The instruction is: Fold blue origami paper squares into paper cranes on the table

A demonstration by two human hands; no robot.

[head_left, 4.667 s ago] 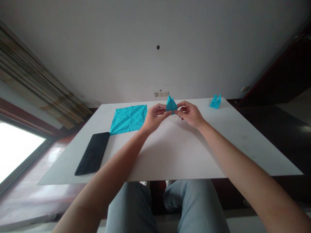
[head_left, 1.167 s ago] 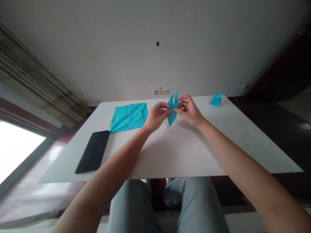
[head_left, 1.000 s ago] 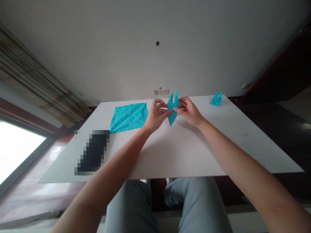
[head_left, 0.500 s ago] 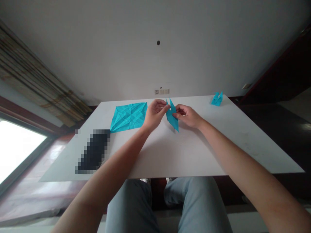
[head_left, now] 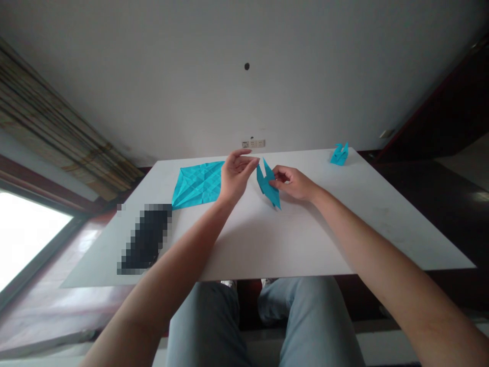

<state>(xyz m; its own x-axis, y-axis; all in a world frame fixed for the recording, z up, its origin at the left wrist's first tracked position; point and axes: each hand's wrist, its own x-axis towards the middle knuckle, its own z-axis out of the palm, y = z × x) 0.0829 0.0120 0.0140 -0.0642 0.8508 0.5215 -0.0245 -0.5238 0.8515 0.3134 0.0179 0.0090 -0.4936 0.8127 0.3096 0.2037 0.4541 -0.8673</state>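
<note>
My right hand pinches a small folded blue paper model with two upright points and a tip angled down toward the white table. My left hand hovers just left of the model with its fingers spread and nothing in it. A creased, unfolded blue paper sheet lies flat on the table behind and left of my left hand.
A second small folded blue paper figure stands at the far right corner of the table. A dark flat rectangular object, pixelated, lies near the left edge. My knees show under the near edge. A wall socket sits behind the table.
My left hand has let go of the folded model and opened. My right hand now holds the model alone, tilted and lower, closer to the table.
</note>
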